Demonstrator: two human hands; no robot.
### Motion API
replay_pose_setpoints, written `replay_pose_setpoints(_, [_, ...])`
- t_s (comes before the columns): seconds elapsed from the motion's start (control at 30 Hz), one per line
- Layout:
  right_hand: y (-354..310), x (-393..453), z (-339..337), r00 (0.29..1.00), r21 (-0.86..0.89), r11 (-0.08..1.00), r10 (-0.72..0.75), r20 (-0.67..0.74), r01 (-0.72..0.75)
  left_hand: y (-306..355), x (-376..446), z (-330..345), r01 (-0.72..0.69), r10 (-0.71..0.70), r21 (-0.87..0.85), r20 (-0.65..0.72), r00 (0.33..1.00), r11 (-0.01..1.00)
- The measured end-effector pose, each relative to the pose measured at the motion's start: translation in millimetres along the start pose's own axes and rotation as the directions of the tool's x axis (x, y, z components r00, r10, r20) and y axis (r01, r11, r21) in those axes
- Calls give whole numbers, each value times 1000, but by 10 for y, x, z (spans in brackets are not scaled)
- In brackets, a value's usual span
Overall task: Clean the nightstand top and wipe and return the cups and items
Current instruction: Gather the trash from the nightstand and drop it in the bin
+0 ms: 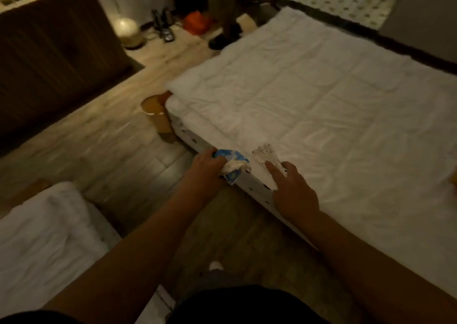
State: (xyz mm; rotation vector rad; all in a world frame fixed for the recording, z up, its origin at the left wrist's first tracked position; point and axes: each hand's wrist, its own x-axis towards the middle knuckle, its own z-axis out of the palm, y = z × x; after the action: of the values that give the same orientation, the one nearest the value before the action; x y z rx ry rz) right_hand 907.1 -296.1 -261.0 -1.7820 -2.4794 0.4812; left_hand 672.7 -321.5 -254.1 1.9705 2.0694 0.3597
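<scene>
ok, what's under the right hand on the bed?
The right hand rests fingers extended on a white, dark-speckled cloth-like item at the edge of the white bed. The part beneath the palm is hidden. The left hand grips a blue-and-white wad beside it.

**Dim bedroom in a home**

Lit low and warm. White quilted bed point(309, 106) at right, second white bedding point(44, 237) at lower left, wood-plank floor point(111, 138) between. Small glowing round lamp point(126, 28) on the floor by a dark padded headboard-like panel point(49, 51); patterned tile point(346, 0) beyond.
</scene>
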Motion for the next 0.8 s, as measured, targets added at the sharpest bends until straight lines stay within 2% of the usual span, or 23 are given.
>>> replay_pose_setpoints(0.13, [-785,569,182,994,-1,994,-110,17,110,-823,8,-369,132,-130,25,-56,990,991])
replay_pose_setpoints(0.3, [-1379,1141,383,967,8,969,-247,57,247,-1506,53,-621,270,-268,21,-88,960,963])
replay_pose_setpoints(0.47, [-1858,1837,527,917,30,924,-383,107,382,-2090,233,-737,378,-376,-13,-137,916,926])
replay_pose_setpoints(0.63, [-2328,2877,638,841,59,850,-527,124,524,-2726,728,-954,489,-491,-63,-195,849,870])
replay_pose_setpoints(0.8, [-2817,3803,604,789,57,803,-595,152,594,-3188,1212,-1216,567,-575,-110,-233,784,817])
